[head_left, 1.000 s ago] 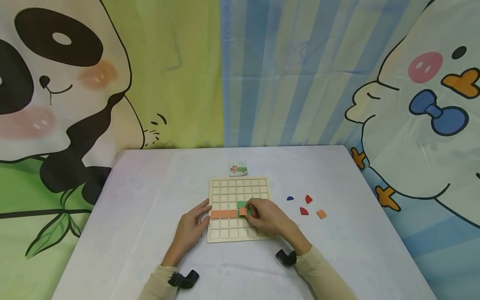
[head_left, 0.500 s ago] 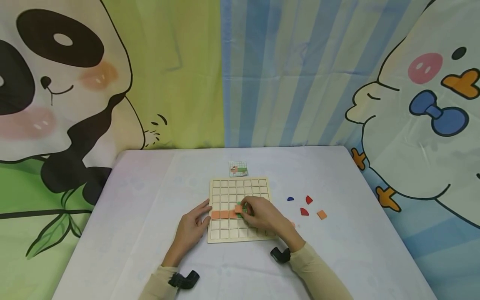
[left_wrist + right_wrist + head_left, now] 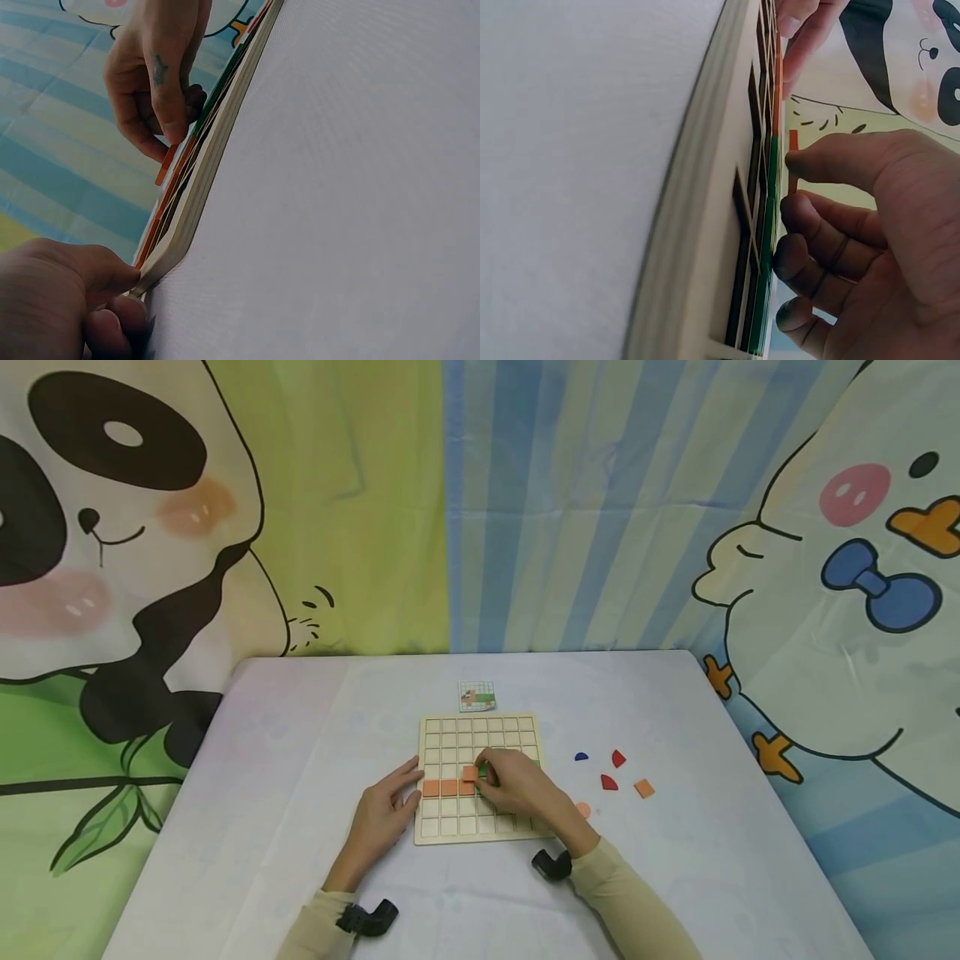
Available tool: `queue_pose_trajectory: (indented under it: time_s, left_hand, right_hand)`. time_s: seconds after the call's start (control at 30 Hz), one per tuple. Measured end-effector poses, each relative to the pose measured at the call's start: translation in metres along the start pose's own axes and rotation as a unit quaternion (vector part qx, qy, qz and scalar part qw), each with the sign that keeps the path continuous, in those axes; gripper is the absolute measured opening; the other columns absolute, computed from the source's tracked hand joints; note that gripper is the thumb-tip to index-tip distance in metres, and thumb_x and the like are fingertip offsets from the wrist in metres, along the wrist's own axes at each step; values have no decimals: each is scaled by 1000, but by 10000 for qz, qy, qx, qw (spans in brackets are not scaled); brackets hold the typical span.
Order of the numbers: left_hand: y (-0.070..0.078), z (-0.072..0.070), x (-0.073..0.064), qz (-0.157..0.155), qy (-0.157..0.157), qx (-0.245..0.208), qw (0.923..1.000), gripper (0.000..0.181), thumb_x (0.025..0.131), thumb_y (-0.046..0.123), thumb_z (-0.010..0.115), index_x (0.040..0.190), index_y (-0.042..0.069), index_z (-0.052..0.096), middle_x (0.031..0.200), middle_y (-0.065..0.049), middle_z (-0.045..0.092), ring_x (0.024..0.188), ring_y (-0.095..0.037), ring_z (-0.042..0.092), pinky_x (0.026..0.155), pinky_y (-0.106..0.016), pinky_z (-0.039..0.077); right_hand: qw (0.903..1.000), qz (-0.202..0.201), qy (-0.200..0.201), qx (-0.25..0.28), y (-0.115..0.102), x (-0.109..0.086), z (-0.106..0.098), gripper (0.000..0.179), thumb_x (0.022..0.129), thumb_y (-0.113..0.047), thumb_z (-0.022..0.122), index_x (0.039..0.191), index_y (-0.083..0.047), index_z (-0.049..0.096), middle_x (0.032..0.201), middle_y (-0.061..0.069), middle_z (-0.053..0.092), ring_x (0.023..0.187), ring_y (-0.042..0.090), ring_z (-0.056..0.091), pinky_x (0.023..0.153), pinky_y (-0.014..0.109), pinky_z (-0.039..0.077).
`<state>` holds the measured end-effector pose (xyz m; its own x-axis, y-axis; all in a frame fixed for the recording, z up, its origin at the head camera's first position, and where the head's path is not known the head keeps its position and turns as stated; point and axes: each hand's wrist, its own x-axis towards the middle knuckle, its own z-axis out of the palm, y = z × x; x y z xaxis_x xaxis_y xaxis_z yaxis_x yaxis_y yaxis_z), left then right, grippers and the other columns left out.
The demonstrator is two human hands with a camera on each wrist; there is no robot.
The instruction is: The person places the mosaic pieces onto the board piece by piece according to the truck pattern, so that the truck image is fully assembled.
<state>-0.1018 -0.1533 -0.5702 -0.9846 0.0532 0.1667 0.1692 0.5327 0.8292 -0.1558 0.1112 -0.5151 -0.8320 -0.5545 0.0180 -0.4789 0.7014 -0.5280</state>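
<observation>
A pale wooden grid board (image 3: 442, 829) lies on the white table, with a row of orange square tiles (image 3: 448, 788) at its left and green tiles (image 3: 483, 770) partly hidden by my right hand (image 3: 521, 785). Between thumb and finger, that hand pinches an orange square tile (image 3: 470, 773). The right wrist view shows this tile (image 3: 793, 141) raised slightly off the board, on edge to the camera. My left hand (image 3: 381, 817) grips the board's left edge; in the left wrist view its thumb lies on the rim and the other fingers curl below.
Right of the board lie a blue half-round piece (image 3: 581, 757), two red curved pieces (image 3: 609, 782), a loose orange square (image 3: 644, 788) and a peach round piece (image 3: 582, 810) beside my right forearm. A small pattern card (image 3: 477, 697) sits behind the board.
My right hand has carried the orange tile leftward, from above the green tiles to the right end of the orange row. The peach round piece has come into view. My left hand stays put.
</observation>
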Motion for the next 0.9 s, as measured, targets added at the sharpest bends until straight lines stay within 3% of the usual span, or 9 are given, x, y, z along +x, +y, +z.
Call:
queue_pose_trajectory:
  time_s: [0.4,0.9]
  left_hand:
    - [2,-1,0,27,-40,-14,10000,34,97,6,74,131,7,75,154,-6,63,48,-1,40,46,-22,37]
    - [3,0,0,57,-3,1,10000,33,97,7,74,130,6,75,153,-6,64,47,-1,38,45,-22,36]
  right_hand:
    - [9996,240,-121,35,-2,8,1,24,102,-24,69,120,-9,73,67,-9,57,55,3,48,54,21,40]
    - [9997,178,-136,-98,-1,11,2,25,103,-23,68,121,-6,71,71,-10,57,60,3,49,59,21,43]
